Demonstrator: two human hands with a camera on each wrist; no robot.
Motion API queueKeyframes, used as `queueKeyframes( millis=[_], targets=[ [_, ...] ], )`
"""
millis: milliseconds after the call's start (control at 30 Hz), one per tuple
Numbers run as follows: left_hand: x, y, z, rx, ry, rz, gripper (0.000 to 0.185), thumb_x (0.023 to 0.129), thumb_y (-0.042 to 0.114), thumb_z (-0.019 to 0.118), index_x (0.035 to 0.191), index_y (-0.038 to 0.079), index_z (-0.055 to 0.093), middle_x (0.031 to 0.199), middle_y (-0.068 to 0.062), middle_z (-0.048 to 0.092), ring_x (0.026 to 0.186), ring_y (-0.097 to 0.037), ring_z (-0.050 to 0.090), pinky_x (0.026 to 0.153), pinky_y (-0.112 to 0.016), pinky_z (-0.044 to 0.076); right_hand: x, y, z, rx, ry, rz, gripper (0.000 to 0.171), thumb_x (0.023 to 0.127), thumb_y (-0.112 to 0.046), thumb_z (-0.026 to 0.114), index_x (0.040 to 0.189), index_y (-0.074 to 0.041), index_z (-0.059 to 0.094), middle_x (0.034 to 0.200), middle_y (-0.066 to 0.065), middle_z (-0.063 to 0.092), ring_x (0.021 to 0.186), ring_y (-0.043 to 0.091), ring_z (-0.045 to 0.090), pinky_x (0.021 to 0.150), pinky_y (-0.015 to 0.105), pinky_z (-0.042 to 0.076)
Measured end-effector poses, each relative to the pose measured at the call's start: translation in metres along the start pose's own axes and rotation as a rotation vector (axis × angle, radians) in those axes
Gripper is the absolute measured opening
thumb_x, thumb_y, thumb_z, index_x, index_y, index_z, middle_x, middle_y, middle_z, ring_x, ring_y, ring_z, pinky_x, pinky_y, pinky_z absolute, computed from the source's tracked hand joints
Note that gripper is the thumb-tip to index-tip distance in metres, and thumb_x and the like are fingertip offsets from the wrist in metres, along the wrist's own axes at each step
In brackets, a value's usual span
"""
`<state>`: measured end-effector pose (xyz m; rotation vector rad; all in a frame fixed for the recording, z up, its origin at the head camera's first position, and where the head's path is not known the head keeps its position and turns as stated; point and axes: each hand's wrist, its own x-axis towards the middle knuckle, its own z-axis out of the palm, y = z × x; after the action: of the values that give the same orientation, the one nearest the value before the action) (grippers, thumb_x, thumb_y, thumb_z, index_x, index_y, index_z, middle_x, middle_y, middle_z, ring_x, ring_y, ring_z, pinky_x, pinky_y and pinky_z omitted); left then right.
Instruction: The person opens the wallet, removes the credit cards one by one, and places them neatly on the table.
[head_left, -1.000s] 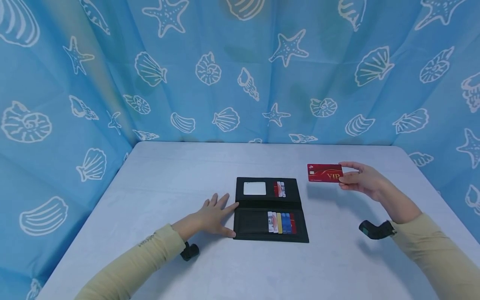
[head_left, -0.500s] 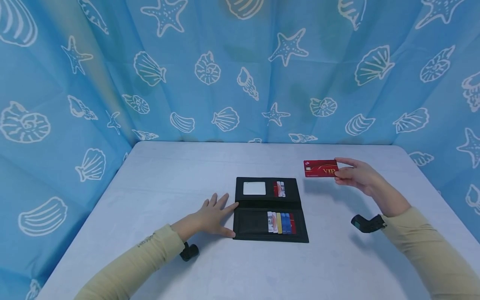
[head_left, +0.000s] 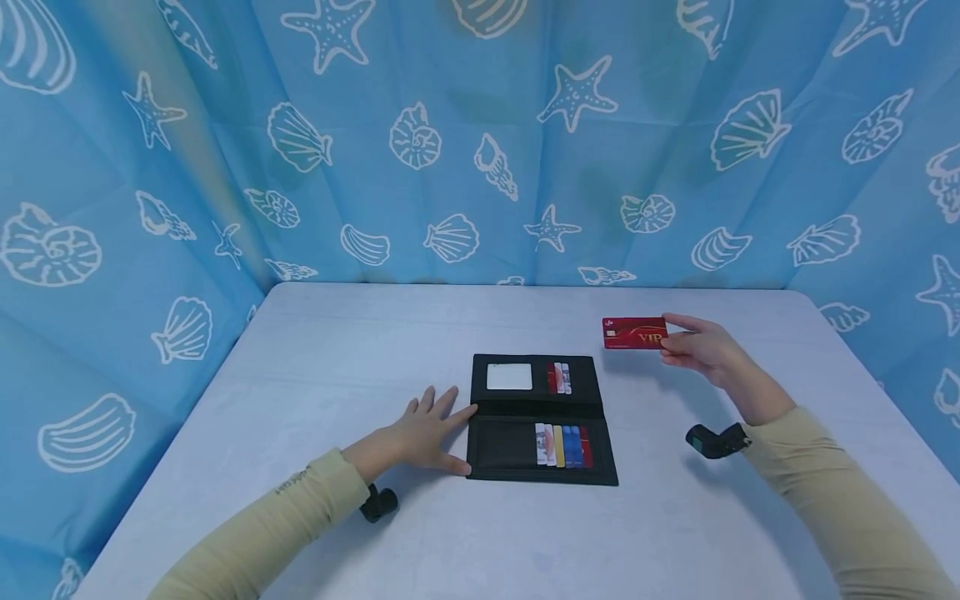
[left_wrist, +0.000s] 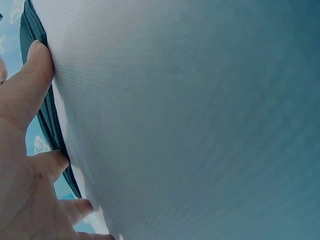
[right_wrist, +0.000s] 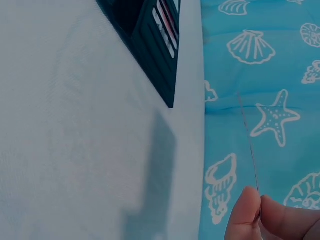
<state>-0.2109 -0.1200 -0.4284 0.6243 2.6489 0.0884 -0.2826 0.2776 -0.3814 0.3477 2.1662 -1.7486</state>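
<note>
Head view: open black wallet (head_left: 542,419) lies flat on the pale table (head_left: 337,350), roughly centre, with a clear window pocket and a few cards in the far half, a row of coloured cards (head_left: 563,445) in the near half. Left hand (head_left: 423,434) rests flat on the table at the wallet's left edge, fingers straight and spread, fingertips touching the edge — holding nothing. Right hand (head_left: 697,347) is raised above the table to the right of and beyond the wallet, pinching a red VIP card (head_left: 634,332) by its right end between thumb and fingers; card is held level, face toward the camera, clear of the wallet. Blue shell-and-starfish curtain (head_left: 480,142) closes in the back and sides. Left wrist view: left hand (left_wrist: 22,150) seen close, fingers (left_wrist: 35,75) extended against the dark edge of the wallet (left_wrist: 47,115), table (left_wrist: 200,120) filling the rest of the frame. Right wrist view: thumb and fingertip (right_wrist: 247,212) pressed together on the card (right_wrist: 249,145), seen edge-on as a thin line — the wallet (right_wrist: 150,42) lies well apart at the top, card slots visible, and the card's shadow falls on the table (right_wrist: 75,150).
</note>
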Motion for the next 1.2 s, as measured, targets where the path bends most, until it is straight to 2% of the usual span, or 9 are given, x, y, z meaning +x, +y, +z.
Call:
queueKeyframes(
  millis=[300, 500, 667, 933, 1200],
  targets=[
    [0.000, 0.000, 0.000, 0.000, 0.000, -0.002, 0.092, 0.072, 0.062, 0.064, 0.146, 0.025, 0.024, 0.154, -0.012, 0.009, 0.138, -0.043, 0.005, 0.108, -0.057, 0.013, 0.013, 0.005, 0.009, 0.004, 0.052, 0.023, 0.064, 0.095, -0.014, 0.048, 0.148, -0.014, 0.011, 0.148, 0.026, 0.018, 0.074, 0.006, 0.061, 0.077, 0.021, 0.050],
    [0.000, 0.000, 0.000, -0.001, -0.007, -0.007, 0.092, 0.072, 0.062, 0.064, 0.146, 0.025, 0.023, 0.154, -0.011, 0.009, 0.138, -0.043, 0.005, 0.108, -0.057, 0.012, 0.021, 0.012, 0.011, -0.012, 0.092, 0.027, 0.060, 0.095, -0.015, 0.047, 0.147, -0.009, 0.016, 0.146, 0.026, 0.022, 0.077, 0.008, 0.061, 0.076, 0.021, 0.050],
    [0.000, 0.001, 0.000, 0.006, -0.006, -0.005, 0.091, 0.073, 0.062, 0.063, 0.146, 0.025, 0.023, 0.154, -0.011, 0.009, 0.138, -0.043, 0.005, 0.108, -0.057, 0.013, 0.025, 0.015, 0.011, -0.016, 0.103, 0.030, 0.059, 0.095, -0.012, 0.047, 0.146, -0.006, 0.017, 0.145, 0.028, 0.022, 0.073, 0.007, 0.061, 0.074, 0.020, 0.051],
    [-0.001, 0.002, -0.002, 0.009, -0.009, -0.006, 0.091, 0.073, 0.062, 0.063, 0.146, 0.025, 0.023, 0.154, -0.011, 0.009, 0.138, -0.042, 0.005, 0.108, -0.057, 0.013, 0.038, 0.018, 0.012, -0.011, 0.170, 0.099, 0.059, 0.095, -0.008, 0.047, 0.146, -0.007, 0.018, 0.149, 0.026, 0.014, 0.066, 0.007, 0.060, 0.075, 0.022, 0.051],
    [-0.001, 0.002, -0.001, 0.012, -0.008, -0.005, 0.091, 0.073, 0.061, 0.063, 0.146, 0.025, 0.023, 0.154, -0.011, 0.009, 0.138, -0.042, 0.006, 0.108, -0.057, 0.013, 0.047, 0.020, 0.013, -0.040, 0.195, 0.117, 0.057, 0.095, -0.006, 0.047, 0.145, -0.003, 0.020, 0.146, 0.029, 0.019, 0.061, 0.006, 0.059, 0.069, 0.021, 0.052]
  ],
)
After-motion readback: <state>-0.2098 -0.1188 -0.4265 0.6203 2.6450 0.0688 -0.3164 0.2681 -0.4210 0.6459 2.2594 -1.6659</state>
